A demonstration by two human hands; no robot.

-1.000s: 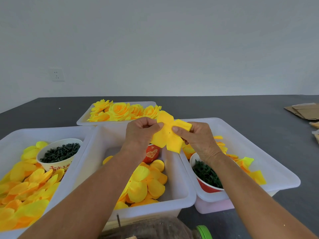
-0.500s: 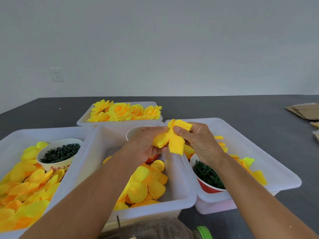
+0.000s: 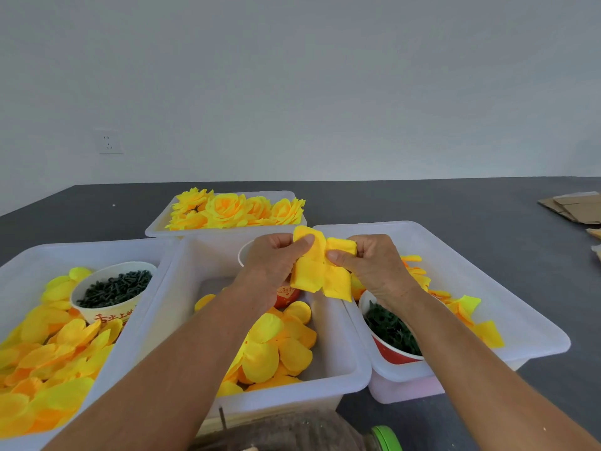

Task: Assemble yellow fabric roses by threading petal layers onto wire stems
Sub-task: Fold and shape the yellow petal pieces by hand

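Both hands pinch one yellow petal layer (image 3: 320,271) in the air above the middle bin (image 3: 354,369): the left hand (image 3: 276,265) grips its upper lobe, the right hand (image 3: 370,265) its right side. No stem shows. The step looks like shaping or threading this layer; next, finding its centre hole. Finished roses (image 3: 234,209) fill the far bin.
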